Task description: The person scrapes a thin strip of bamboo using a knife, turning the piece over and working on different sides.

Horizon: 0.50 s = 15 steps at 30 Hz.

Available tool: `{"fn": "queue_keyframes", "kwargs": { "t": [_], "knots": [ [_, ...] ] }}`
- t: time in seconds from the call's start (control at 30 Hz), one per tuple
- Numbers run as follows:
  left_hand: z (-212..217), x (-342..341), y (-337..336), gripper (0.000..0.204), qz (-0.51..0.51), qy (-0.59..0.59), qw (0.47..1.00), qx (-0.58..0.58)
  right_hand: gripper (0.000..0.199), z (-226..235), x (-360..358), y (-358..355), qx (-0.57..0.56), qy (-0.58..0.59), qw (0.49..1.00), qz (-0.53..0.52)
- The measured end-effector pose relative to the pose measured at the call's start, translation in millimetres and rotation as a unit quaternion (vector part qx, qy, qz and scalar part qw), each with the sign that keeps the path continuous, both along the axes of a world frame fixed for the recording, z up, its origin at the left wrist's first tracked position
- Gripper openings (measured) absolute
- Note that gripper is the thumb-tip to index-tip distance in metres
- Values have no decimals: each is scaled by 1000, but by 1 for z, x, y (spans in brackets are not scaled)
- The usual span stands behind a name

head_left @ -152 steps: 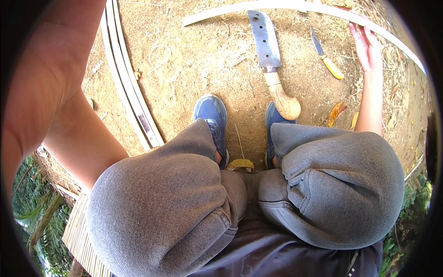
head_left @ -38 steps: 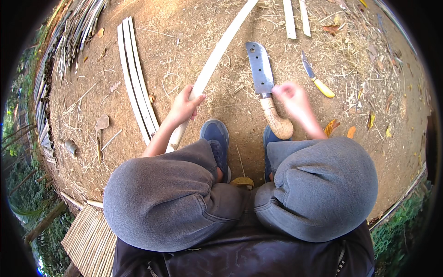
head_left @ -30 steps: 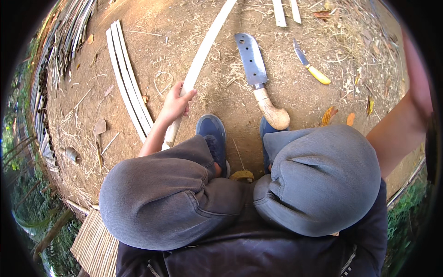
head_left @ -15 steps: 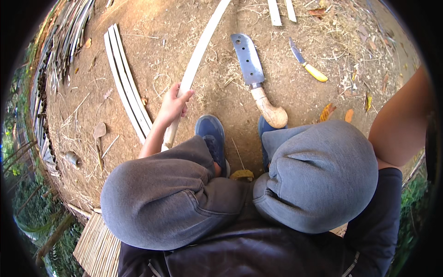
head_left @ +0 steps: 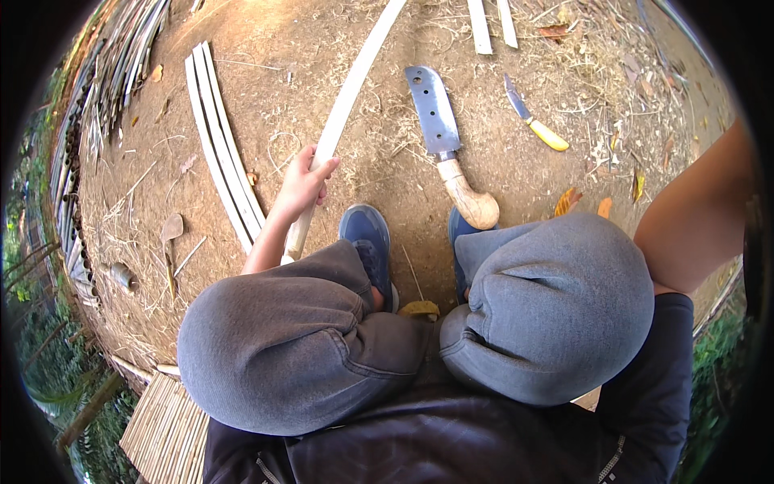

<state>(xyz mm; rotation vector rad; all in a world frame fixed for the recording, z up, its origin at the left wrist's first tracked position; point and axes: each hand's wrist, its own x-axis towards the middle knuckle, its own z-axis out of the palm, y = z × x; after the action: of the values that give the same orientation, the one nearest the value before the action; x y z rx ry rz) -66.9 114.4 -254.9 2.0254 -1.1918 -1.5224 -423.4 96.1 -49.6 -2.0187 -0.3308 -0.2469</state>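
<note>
My left hand (head_left: 305,179) is closed around the lower part of a long pale strip (head_left: 355,85) of split bamboo or wood. The strip slants up past the top edge of the picture, and its lower end is beside my left knee. Of my right side only the bare arm (head_left: 693,206) shows, bent at the right edge; the hand is out of the picture. A broad-bladed knife (head_left: 433,113) with a curved wooden handle lies on the ground ahead of my right shoe. Farther right rests a small knife with a yellow handle (head_left: 547,135).
Several pale strips (head_left: 218,133) lie together at left, and two more strips (head_left: 480,28) at the top. A pile of dark poles (head_left: 121,68) runs along the far left. Near it are a dry spoon-shaped piece (head_left: 172,229) and a short tube (head_left: 123,276). A slatted bamboo surface (head_left: 168,427) is at lower left.
The view has shifted slightly, moving the knives and strips a little in the picture. My left hand keeps the same grip on the strip.
</note>
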Motion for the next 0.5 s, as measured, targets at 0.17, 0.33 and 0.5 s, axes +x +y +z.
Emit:
{"fn": "queue_keyframes", "kwargs": {
  "t": [0.17, 0.33, 0.5],
  "knots": [
    [1, 1, 1, 38, 1, 3, 1000, 1, 49, 3, 0, 1, -4, 1, 1000, 2],
    [1, 0, 2, 37, 3, 6, 1000, -2, 49, 10, -2, 0, -13, 3, 1000, -18],
    [1, 6, -7, 34, -3, 11, 999, -31, 48, 26, -10, -16, -56, -5, 995, -80]
  ]
}}
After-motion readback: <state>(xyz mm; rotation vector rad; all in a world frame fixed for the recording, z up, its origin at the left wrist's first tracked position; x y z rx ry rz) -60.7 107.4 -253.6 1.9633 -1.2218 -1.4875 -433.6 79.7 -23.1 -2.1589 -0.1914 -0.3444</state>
